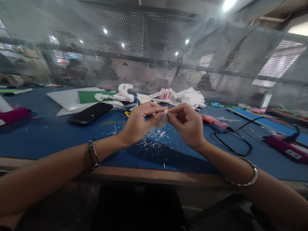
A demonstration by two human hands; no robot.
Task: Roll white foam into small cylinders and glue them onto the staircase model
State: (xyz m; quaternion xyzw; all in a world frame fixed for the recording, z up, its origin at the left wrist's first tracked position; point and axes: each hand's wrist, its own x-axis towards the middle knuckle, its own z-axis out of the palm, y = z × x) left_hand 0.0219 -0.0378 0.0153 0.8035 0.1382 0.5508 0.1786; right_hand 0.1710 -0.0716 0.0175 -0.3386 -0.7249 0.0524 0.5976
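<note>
Above the middle of the table, both hands meet at their fingertips around a small white piece (165, 112), perhaps paper or foam. My left hand (141, 122) pinches it from the left, thumb and fingers pressed together. From the other side, the thumb and fingertips of my right hand (186, 123) close on it too. Part of a thin, whitish sheet hangs below the fingers; how it joins the piece is hidden. White scraps (154, 139) lie scattered on the blue table (199, 160) beneath my hands.
Left of my hands lies a black phone (90, 113), near a green sheet (89, 97) and a white curled chain (125, 92). White paper strips (190, 98) lie behind. To the right are a pink corded tool (215, 122) and a magenta power strip (286, 147). A perforated metal screen (154, 41) stands beyond.
</note>
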